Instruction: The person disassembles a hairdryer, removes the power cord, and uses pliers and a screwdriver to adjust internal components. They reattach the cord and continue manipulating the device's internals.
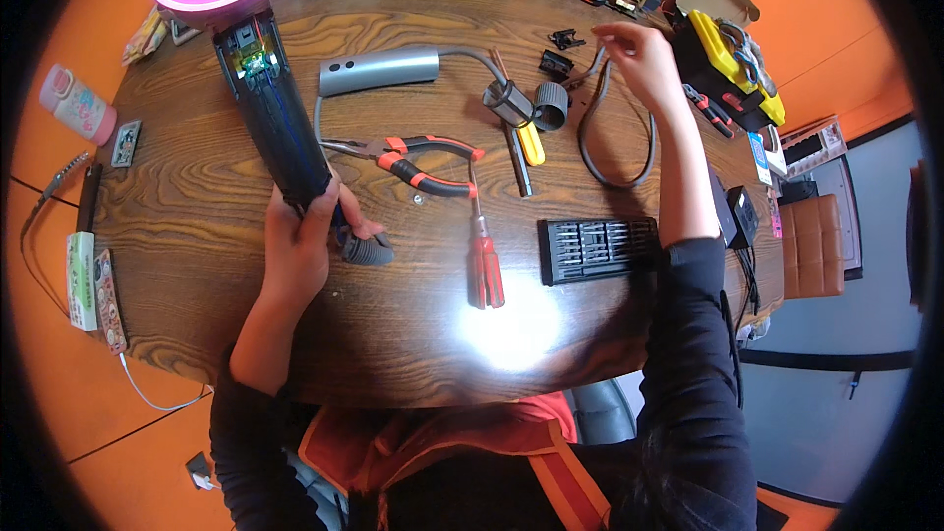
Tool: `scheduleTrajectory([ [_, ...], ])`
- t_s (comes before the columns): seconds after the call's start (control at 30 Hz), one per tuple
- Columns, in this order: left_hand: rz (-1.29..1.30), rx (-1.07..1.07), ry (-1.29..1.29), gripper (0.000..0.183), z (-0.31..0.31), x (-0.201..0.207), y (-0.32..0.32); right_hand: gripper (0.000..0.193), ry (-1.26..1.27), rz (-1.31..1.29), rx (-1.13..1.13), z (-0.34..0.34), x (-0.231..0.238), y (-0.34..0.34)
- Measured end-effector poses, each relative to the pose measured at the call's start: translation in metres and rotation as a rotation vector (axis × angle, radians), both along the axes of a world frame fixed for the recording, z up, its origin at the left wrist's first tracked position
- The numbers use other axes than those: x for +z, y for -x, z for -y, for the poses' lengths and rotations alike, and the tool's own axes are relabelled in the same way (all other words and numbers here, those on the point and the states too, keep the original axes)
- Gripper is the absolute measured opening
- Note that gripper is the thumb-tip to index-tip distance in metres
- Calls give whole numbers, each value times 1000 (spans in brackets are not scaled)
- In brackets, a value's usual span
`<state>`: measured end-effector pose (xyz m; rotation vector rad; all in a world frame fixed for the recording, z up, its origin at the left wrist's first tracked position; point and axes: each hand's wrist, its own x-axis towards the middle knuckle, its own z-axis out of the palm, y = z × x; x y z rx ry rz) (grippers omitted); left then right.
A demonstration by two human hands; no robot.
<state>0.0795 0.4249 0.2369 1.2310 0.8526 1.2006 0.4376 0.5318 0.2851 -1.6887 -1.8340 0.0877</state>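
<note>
My left hand [300, 246] is wrapped round the lower end of the dark inner handle of an opened hair dryer [280, 128]. Its pink ring-shaped head points away from me, and a small circuit board shows below it. A ribbed grey piece [368, 249] sticks out by my fingers. At the far right, my right hand [641, 61] pinches its fingers together above a grey cable [618, 183]; what lies between the fingertips is too small to make out. Small black plastic parts [556, 63] lie beside it. A silver handle shell [380, 72] rests on the cord.
Pliers [418, 162], a red screwdriver [486, 265], a yellow-handled tool [531, 145] and a ribbed grey cap [552, 106] lie mid-table. A black bit case [595, 250] sits near my right forearm. A yellow-and-black toolbox [723, 49] stands far right, a pink-and-white bottle [77, 103] far left.
</note>
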Motion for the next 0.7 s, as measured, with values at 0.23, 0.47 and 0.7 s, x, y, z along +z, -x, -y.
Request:
scheduleTrajectory([
  [0.23, -6, 17, -1, 15, -1, 2, 1, 27, 39, 202, -11, -42, -19, -20],
  [0.47, 10, 17, 13, 17, -1, 4, 2, 53, 114, 550, 193, -74, -51, -27],
  [0.7, -10, 18, -13, 16, -2, 2, 2, 43, 70, 340, 157, -54, -33, -16],
])
